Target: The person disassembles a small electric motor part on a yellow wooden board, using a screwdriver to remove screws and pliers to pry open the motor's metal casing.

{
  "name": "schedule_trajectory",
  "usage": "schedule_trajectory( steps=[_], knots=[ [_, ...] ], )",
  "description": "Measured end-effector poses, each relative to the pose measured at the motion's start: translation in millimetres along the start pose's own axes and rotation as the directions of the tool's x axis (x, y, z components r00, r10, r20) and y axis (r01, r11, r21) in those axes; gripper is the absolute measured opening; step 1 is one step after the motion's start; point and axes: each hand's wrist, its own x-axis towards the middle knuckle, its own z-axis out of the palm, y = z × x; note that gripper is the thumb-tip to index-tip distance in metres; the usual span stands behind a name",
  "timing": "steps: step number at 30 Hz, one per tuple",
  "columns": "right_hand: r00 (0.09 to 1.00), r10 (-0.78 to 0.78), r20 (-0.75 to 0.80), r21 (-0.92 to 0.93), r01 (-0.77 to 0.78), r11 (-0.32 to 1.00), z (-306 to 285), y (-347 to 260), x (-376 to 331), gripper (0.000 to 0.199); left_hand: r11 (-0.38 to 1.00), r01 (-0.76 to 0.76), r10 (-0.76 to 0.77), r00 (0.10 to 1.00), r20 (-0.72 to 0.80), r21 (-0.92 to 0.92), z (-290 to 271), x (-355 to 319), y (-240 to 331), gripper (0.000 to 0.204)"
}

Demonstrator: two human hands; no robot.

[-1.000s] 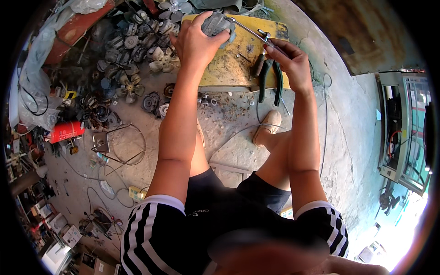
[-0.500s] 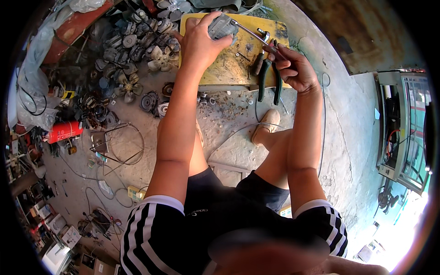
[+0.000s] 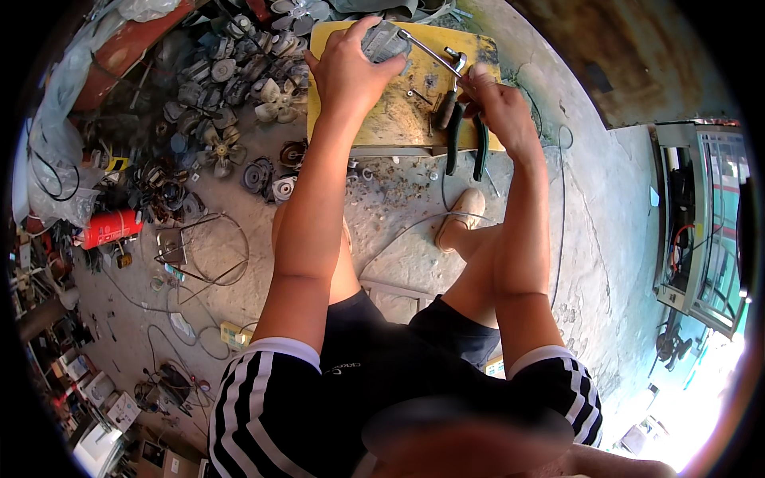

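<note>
My left hand (image 3: 349,76) is wrapped round a grey, boxy metal part (image 3: 386,45), possibly a small motor, and steadies it at the far edge of a worn yellow work surface (image 3: 398,126). My right hand (image 3: 502,111) grips a nut driver (image 3: 430,53) with a long steel shaft; its handle is mostly hidden by the fingers. The shaft's socket-like end meets the right side of the grey part. Under and beside my right hand lie pliers (image 3: 481,151) with dark green handles and a tool with a chrome head and dark handle (image 3: 448,110).
A small bolt (image 3: 422,97) lies on the yellow surface. Left of it, old motors and fan blades (image 3: 223,151) are heaped on the floor. A red cylinder (image 3: 111,229), a wire frame (image 3: 211,251) and loose cables lie nearer. A glass-fronted cabinet (image 3: 709,231) stands right.
My right hand has turned on the driver's handle and shifted slightly left, with the thumb now on top. My left hand still holds the grey part in nearly the same place.
</note>
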Motion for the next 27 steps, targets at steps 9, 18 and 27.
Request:
schedule_trajectory(
  steps=[9,18,27],
  knots=[
    [0.994,-0.104,-0.013,0.311,0.103,0.945,-3.3,1.3,-8.2,0.043,0.999,0.011,-0.011,1.000,0.008,-0.053,0.8,2.8,-3.8,0.068],
    [0.988,0.073,0.133,0.127,-0.090,0.988,-17.7,-6.4,-5.9,0.041,0.996,0.034,-0.033,0.999,0.016,-0.078,-2.0,1.7,-1.7,0.070],
    [0.995,-0.001,0.101,0.274,-0.027,0.961,-17.6,-2.3,-5.8,0.037,0.999,-0.043,0.044,0.993,-0.108,0.010,-0.1,1.0,-0.7,0.062]
  ],
)
